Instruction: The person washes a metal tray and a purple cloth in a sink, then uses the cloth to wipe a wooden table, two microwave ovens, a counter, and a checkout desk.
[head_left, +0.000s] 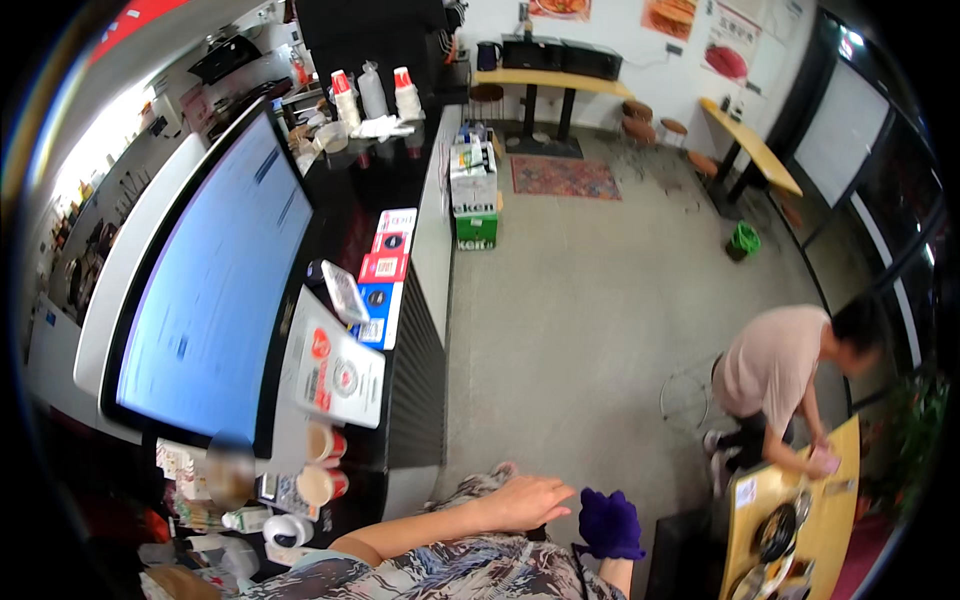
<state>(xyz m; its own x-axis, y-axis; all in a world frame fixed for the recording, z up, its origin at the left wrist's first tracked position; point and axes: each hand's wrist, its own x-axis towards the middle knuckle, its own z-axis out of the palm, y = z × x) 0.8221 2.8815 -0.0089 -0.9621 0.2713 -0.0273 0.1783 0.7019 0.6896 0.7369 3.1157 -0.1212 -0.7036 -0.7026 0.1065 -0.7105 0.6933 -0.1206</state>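
Note:
My left hand (525, 501) is bare and reaches across the front of my body, fingers extended and a little apart, with nothing in it. Just to its right, a purple cloth or mitt (611, 523) covers my right hand (616, 571), so only the wrist shows below it. Whether those fingers grip the fabric or sit inside it is hidden. A small gap separates the bare fingertips from the purple fabric. Below both hands is my patterned garment (480, 566), and grey floor (547, 360) stretches out ahead.
On the left, a black counter (341, 195) carries a large monitor (217, 277), signs with printed codes (341, 367) and paper cups (322, 486). Boxes (474, 187) stand against it. At right, a person (780, 367) leans over a wooden table (825, 517) holding pans (776, 532), near a stool (684, 397).

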